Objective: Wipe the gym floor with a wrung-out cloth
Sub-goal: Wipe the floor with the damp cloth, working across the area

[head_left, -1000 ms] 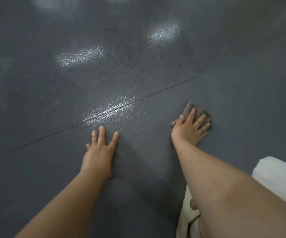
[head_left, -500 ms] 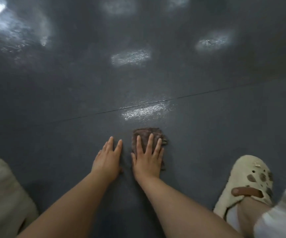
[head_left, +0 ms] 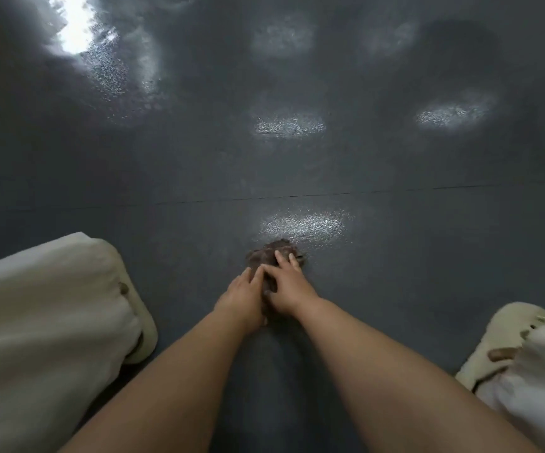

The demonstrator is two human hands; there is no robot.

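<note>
while left hand (head_left: pixel 243 300) touches it, right hand (head_left: pixel 286 289) fingers (head_left: pixel 282 258) press cloth (head_left: pixel 269 255).

head-worn wide-angle view, looking steeply down, close above the floor (head_left: pixel 395 165)

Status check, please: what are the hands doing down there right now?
Right hand flat on brown cloth, left hand alongside. Cloth on gym floor. Nothing in the way.
</note>
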